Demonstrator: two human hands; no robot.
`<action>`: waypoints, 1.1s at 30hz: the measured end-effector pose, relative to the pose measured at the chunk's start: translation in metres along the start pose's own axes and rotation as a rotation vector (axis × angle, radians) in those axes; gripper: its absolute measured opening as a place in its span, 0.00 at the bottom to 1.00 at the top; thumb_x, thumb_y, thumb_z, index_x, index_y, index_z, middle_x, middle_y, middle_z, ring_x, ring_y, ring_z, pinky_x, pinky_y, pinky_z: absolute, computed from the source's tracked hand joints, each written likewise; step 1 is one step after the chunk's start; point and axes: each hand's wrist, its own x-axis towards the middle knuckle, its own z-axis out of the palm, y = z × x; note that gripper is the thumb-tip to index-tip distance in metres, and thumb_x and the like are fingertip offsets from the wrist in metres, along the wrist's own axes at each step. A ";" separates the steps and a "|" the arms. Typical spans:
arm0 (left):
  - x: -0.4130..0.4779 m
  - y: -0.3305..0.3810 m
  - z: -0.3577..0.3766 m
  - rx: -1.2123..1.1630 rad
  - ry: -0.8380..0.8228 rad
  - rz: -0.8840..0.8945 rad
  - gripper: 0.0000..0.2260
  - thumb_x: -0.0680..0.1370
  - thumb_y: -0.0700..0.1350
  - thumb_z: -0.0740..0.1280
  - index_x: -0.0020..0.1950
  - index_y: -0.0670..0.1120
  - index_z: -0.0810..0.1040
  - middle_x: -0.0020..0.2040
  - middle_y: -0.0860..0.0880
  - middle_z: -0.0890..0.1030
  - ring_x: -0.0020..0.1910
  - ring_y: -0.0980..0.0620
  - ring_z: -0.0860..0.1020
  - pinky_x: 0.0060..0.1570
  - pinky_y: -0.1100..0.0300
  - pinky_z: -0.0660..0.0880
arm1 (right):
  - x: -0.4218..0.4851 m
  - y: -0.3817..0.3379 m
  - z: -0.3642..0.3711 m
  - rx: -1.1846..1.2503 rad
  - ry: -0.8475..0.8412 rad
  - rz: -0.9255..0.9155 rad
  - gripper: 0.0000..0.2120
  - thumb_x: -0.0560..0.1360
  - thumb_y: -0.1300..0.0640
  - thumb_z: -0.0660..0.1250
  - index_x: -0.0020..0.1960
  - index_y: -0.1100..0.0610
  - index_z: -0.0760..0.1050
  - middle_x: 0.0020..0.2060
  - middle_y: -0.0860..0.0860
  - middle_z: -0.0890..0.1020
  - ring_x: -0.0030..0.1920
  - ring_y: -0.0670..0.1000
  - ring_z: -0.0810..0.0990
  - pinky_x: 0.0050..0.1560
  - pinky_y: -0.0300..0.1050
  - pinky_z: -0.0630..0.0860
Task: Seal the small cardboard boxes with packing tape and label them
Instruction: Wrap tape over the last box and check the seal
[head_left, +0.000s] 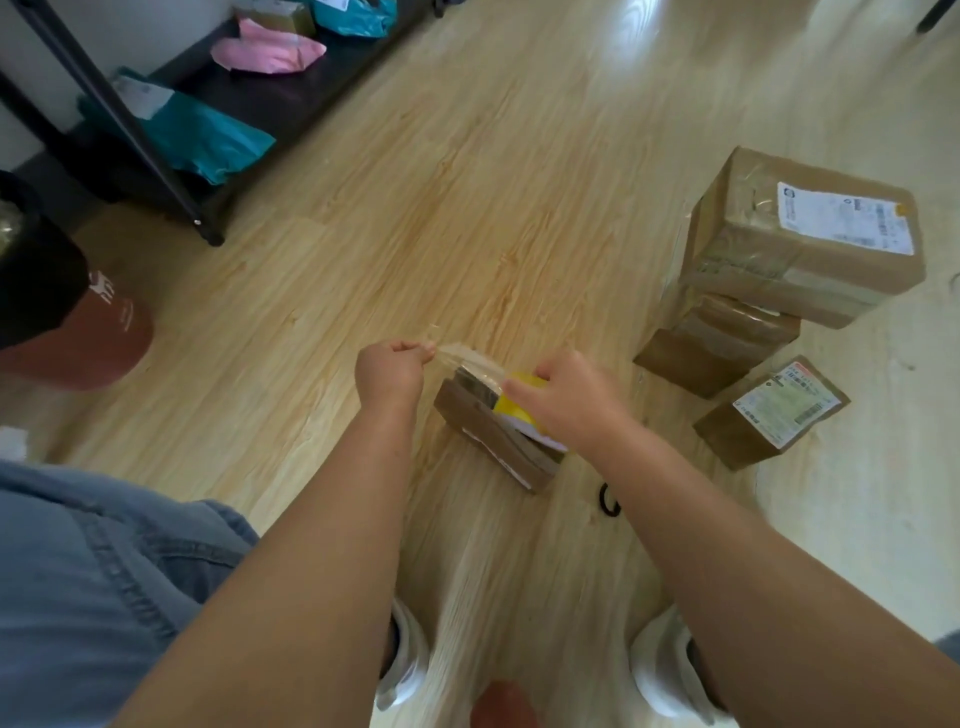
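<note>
The box (493, 436) lies on the floor (415, 208) beneath both hands; the right hand (566, 400) grips the tape roll (519, 402) over it; the left hand (392, 371) pinches the tape end (467, 358), stretched leftward across the box's long axis.

**Head-worn wide-angle view, tilted forward and down at the floor**

The one camera sits on the person's head and looks steeply down over a wooden floor (467, 208). Both forearms run up from the near edge to the left hand (389, 371) and right hand (571, 405). These meet at mid-frame around the tape roll (514, 405) and its pulled strip (467, 358), close below the lens. Shoes (660, 670) mark the nearest edge. A black shelf (249, 98) lies far left, and stacked boxes (800, 249) lie right.
</note>
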 end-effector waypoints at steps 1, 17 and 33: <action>0.003 -0.003 0.002 0.004 -0.004 -0.008 0.05 0.73 0.42 0.76 0.39 0.45 0.81 0.43 0.47 0.83 0.45 0.49 0.79 0.53 0.56 0.75 | 0.003 0.001 0.003 -0.021 0.002 0.013 0.24 0.76 0.43 0.66 0.28 0.52 0.62 0.24 0.48 0.66 0.27 0.50 0.66 0.29 0.44 0.60; 0.028 -0.034 0.026 -0.052 -0.075 -0.188 0.03 0.74 0.40 0.75 0.45 0.43 0.82 0.37 0.47 0.82 0.38 0.49 0.81 0.54 0.48 0.80 | 0.033 0.016 0.027 -0.099 -0.078 0.112 0.21 0.76 0.38 0.64 0.35 0.54 0.73 0.30 0.51 0.80 0.35 0.53 0.80 0.30 0.42 0.64; 0.050 -0.040 0.044 0.064 -0.150 -0.468 0.09 0.74 0.41 0.75 0.38 0.42 0.77 0.41 0.46 0.80 0.42 0.49 0.79 0.44 0.58 0.76 | 0.052 0.014 0.034 -0.121 -0.116 0.146 0.21 0.76 0.41 0.65 0.36 0.58 0.77 0.29 0.50 0.79 0.34 0.53 0.81 0.29 0.41 0.67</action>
